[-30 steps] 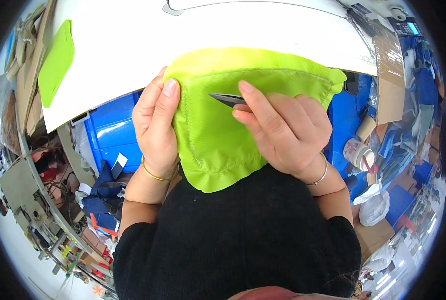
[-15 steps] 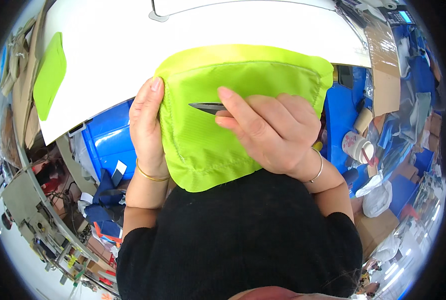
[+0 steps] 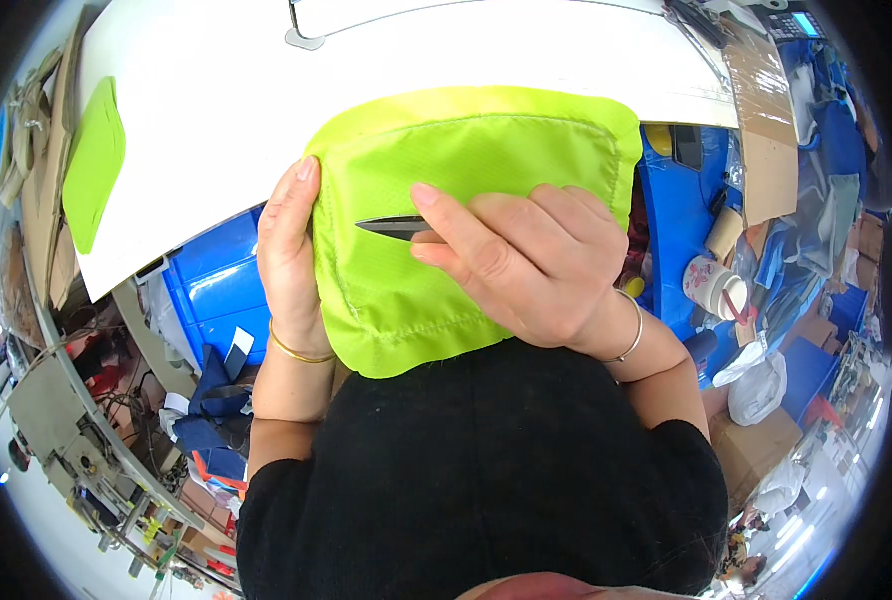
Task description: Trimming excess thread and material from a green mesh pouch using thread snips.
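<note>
A lime-green sewn fabric piece (image 3: 396,290), with a stitched line running inside its edge, is held up in front of my black shirt. My left hand (image 3: 288,235) grips its left edge, thumb on top and fingers behind it. In my closed right hand (image 3: 541,265) is a pair of thread snips (image 3: 386,228). Their dark pointed blades point left over the middle of the fabric, and the handle is hidden in my fist. Whether the blades touch the cloth I cannot tell.
Another lime-green piece (image 3: 96,165) lies on the white table (image 3: 196,110) at the left. Blue bins (image 3: 221,275) stand below the table edge on both sides. To the right are a phone (image 3: 686,147), a patterned cup (image 3: 708,285) and cardboard (image 3: 766,150).
My right hand and the snips have shifted slightly left and down. The fabric has also moved a little left, still held by my left hand.
</note>
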`<state>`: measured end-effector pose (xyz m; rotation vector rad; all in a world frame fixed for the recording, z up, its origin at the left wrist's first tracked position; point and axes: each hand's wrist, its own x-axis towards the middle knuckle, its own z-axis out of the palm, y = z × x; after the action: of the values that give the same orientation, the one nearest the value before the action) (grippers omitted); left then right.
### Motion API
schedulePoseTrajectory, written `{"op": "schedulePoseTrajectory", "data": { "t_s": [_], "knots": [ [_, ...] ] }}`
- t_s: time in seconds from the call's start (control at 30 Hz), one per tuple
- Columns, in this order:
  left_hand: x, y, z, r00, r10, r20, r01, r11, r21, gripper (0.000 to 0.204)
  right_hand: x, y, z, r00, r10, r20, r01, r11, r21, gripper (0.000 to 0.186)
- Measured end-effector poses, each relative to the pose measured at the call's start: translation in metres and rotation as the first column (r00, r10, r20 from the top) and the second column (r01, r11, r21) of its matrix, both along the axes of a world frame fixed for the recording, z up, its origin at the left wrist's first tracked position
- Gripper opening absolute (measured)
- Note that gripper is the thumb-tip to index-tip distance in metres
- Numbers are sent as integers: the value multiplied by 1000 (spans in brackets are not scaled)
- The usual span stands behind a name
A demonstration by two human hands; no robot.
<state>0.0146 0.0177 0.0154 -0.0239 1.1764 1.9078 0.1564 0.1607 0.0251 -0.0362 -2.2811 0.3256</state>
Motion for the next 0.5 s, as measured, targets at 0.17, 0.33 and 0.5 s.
{"op": "schedulePoseTrajectory", "data": {
  "t_s": [0.17, 0.33, 0.5],
  "knots": [
    [3, -1, -2, 997, 50, -60, -48, 998, 28, 29, 4, 4, 5, 992, 38, 123, -32, 998, -50, 37],
    [12, -1, 8, 962, 64, -266, -68, 998, -6, 30, 1, 8, 5, 994, -40, 102, 45, 997, -54, 36],
    [15, -6, 11, 903, 21, -429, -11, 1000, 26, 31, -1, 7, 6, 991, -61, 116, 68, 996, -56, 38]
  ]
}}
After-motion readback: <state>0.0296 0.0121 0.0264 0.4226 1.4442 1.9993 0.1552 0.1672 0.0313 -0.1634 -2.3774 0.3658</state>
